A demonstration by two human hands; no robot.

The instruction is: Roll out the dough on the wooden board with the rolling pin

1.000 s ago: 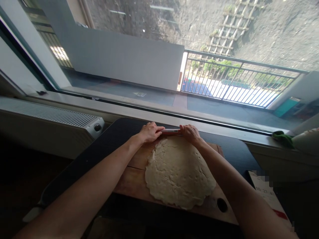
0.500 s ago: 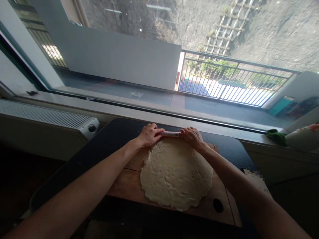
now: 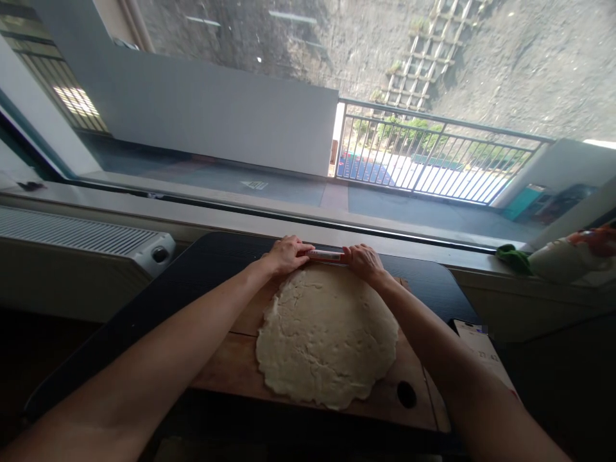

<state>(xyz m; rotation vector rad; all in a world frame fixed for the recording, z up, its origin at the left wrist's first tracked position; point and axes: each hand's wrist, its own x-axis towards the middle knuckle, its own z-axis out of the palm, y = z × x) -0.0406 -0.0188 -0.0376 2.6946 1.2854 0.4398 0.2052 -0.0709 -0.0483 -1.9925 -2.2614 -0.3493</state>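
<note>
A large flat sheet of dough (image 3: 327, 340) with a ragged edge and small surface creases lies on a wooden cutting board (image 3: 226, 362). At the dough's far edge is a slim reddish rolling pin (image 3: 328, 256) with a pale printed label. My left hand (image 3: 287, 255) is closed over its left end, fingers bent. On the other end my right hand (image 3: 364, 261) grips with curled fingers. The ends of the pin are hidden under both hands, and my forearms reach along either side of the dough.
The board rests on a black table (image 3: 192, 276) against a window sill. A phone (image 3: 481, 346) lies at the table's right, partly behind my right forearm. A white radiator (image 3: 81, 234) stands left. On the sill at right are a green cloth (image 3: 514, 258) and a pale bulky object (image 3: 561, 260).
The whole view has shifted, so the table, dough and hands appear a little further left. More of the phone shows. Both hands keep their grip at the dough's far edge.
</note>
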